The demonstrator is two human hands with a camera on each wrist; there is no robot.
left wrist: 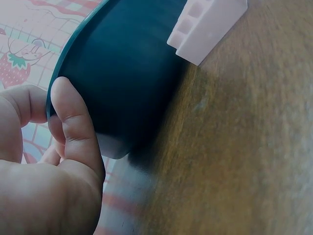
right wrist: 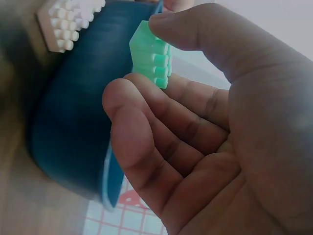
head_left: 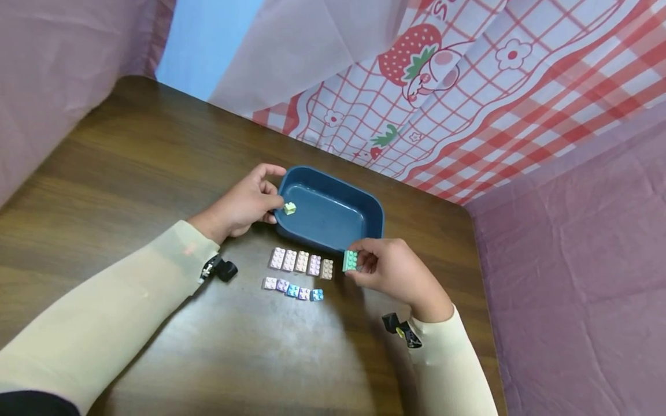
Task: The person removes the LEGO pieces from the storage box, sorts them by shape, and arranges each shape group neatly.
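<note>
My left hand point(head_left: 247, 202) grips the left rim of a dark blue plastic basin point(head_left: 333, 240). In the left wrist view, its thumb point(left wrist: 73, 117) lies along the basin's outer wall. A small pale yellow toy building brick point(head_left: 289, 208) is inside the basin beside that hand. My right hand point(head_left: 392, 266) pinches a green toy building brick point(head_left: 351, 260) between thumb and fingers, at the basin's near right corner. The right wrist view shows the green brick point(right wrist: 151, 54) with its studs toward the palm and the basin wall point(right wrist: 73, 112) behind it.
In front of the basin lies a row of larger bricks point(head_left: 302, 262) in pink, cream, lilac and tan. Nearer still is a row of smaller bricks point(head_left: 293, 290) in pale, purple and blue. A strawberry-print cloth point(head_left: 416, 75) hangs behind the wooden table point(head_left: 224, 346).
</note>
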